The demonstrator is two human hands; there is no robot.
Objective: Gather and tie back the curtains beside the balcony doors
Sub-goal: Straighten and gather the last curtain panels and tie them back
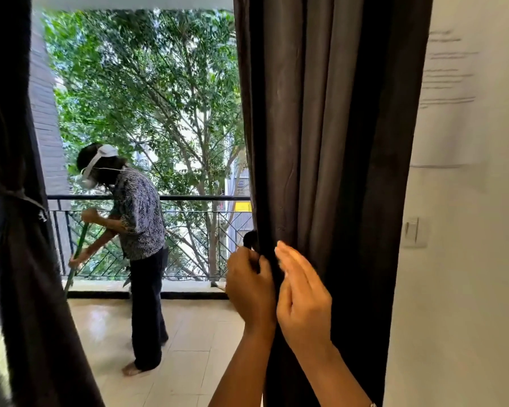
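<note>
The ungathered curtain is seen hanging in straight dark folds at centre right of the frame, from the top edge down to the bottom. Its inner edge is gripped low down by the left hand, the fingers curled round the cloth. The right hand is laid just beside it with straight fingers against the folds. A second curtain at the far left is cinched by a tie band. Between the two, an opening is left onto a tiled balcony floor bounded by a black railing, where a person is bent over a green-handled tool. At the right the hanging curtain is bordered by a pale wall, on which a light switch and a paper sheet are fixed.
</note>
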